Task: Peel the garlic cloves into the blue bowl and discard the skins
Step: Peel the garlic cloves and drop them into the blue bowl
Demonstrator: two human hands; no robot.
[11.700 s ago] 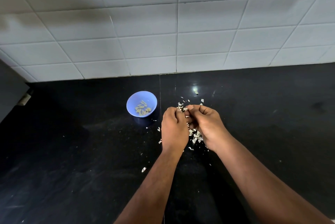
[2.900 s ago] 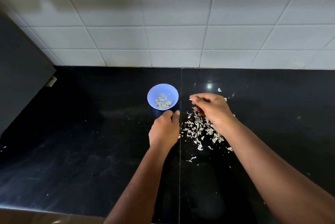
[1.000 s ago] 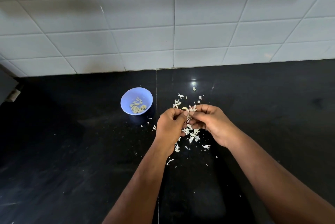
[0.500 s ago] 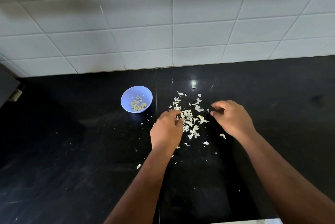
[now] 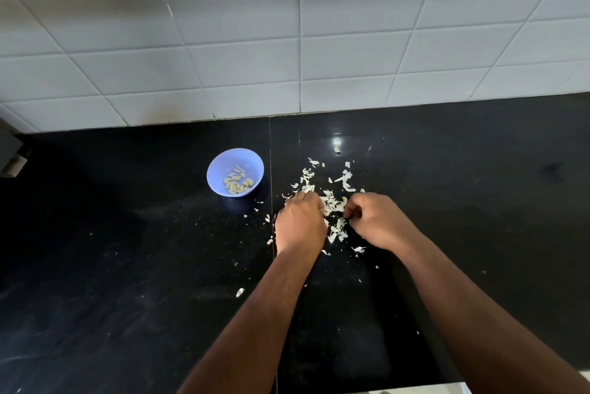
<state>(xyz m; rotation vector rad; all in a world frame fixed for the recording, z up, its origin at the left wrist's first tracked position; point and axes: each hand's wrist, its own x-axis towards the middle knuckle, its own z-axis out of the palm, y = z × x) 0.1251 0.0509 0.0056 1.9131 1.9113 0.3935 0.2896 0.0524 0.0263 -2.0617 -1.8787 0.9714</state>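
1. Gathering the garlic skins (image 5: 332,205) looks like the step in hand: both hands sit low on the black surface (image 5: 127,266), one at each side of the loose white pile.
2. The left hand (image 5: 300,224) has its fingers curled down into the pile's left edge; whether it grips anything I cannot tell.
3. The right hand (image 5: 376,221) is curled at the pile's right edge, fingertips bent inward as if pinching flakes, though what they hold is hidden.
4. The blue bowl (image 5: 235,172) stands to the left and slightly farther away, apart from the pile, with peeled garlic cloves (image 5: 238,183) inside.
5. To do it well, sweep both hands inward along the surface, keep flakes away from the bowl, and collect the strays nearer the person, such as one scrap (image 5: 239,292).
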